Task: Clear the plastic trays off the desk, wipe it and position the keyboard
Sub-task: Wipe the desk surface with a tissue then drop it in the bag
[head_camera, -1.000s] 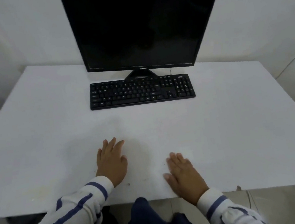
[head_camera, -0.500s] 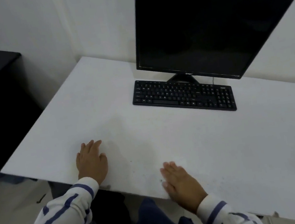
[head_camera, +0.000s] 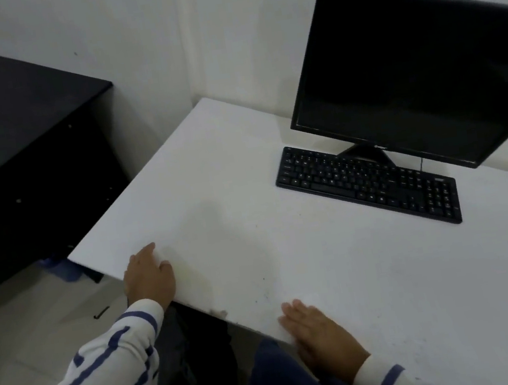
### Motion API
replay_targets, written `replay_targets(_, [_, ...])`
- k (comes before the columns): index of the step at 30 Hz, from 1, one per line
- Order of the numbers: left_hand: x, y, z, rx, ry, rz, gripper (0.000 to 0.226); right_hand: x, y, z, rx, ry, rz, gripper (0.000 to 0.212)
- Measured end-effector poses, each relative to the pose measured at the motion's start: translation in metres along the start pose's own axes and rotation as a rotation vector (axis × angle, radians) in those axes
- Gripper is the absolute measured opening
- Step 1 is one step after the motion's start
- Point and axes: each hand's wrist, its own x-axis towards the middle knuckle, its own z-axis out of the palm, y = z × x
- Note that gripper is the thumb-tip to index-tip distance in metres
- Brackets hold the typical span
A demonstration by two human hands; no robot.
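Note:
A black keyboard (head_camera: 369, 183) lies on the white desk (head_camera: 227, 176), right in front of the foot of a dark monitor (head_camera: 409, 72). My left hand (head_camera: 148, 277) rests flat on the desk near its front left corner, fingers straight. My right hand (head_camera: 319, 330) lies flat at the desk's front edge, palm down. Both hands hold nothing and are well short of the keyboard. No plastic trays or cloth are in view.
A black table (head_camera: 8, 129) stands to the left of the desk, with a gap of tiled floor (head_camera: 37, 330) between them. A small dark object (head_camera: 101, 312) lies on the floor. White walls close off the back. A blue item (head_camera: 64, 268) sits under the desk's left corner.
My view has swung to the left, bringing the black table and floor into sight. Both hands stay flat on the desk; the left one now sits nearer the front left corner.

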Motion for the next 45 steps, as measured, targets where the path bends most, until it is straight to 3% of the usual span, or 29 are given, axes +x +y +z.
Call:
replay_targets(5, [0.003,-0.002,0.0,0.012,-0.014,-0.025,0.05,-0.008,0.028,-0.004,-0.021,0.069,-0.077,0.031])
replay_targets(9, [-0.002,-0.005,0.001,0.047,-0.038,-0.02,0.051,0.0,0.038,0.0,-0.049,0.059,-0.055,0.056])
replay_targets(16, [-0.004,-0.01,-0.004,0.154,-0.125,0.049,0.051,0.009,0.035,-0.004,-0.043,0.133,-0.086,0.043])
replay_targets(23, [0.003,-0.015,-0.014,0.204,-0.152,0.091,0.051,0.032,0.012,-0.012,0.141,0.152,0.065,0.049])
replay_targets(28, [0.02,-0.015,-0.023,0.237,-0.036,0.115,0.045,0.06,-0.022,-0.027,0.412,0.271,0.162,0.012])
replay_targets(35, [0.076,-0.024,-0.039,0.248,-0.067,0.228,0.042,0.117,-0.074,-0.041,0.791,0.184,0.515,0.022])
replay_targets(45, [0.1,-0.049,-0.035,0.338,-0.046,0.452,0.052,0.185,-0.128,-0.059,0.866,0.145,0.697,0.023])
